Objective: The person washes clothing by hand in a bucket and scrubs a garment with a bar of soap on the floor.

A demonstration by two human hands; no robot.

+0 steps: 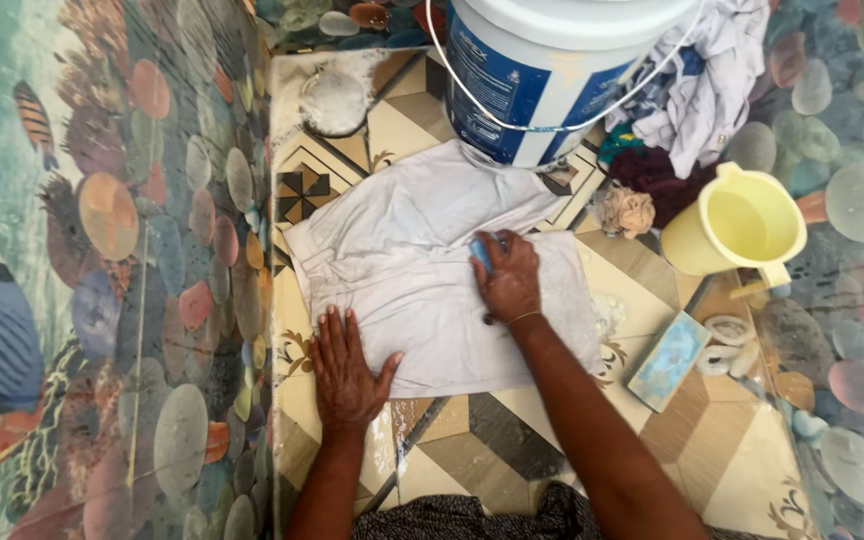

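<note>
A wet white garment [412, 250] lies spread flat on the patterned tile floor [692, 440]. My left hand [344, 368] presses flat on its near edge, fingers apart. Over the middle of the cloth, my right hand [507, 278] is closed on a small blue object [481, 250], pressing it onto the fabric; most of that object is hidden by my fingers.
A white and blue bucket [542, 80] stands just behind the garment. A heap of clothes [687, 95] lies to its right, beside a yellow jug [737, 225]. A blue bar of soap [669, 360] lies on the floor at right. Pebble-patterned walls flank the floor.
</note>
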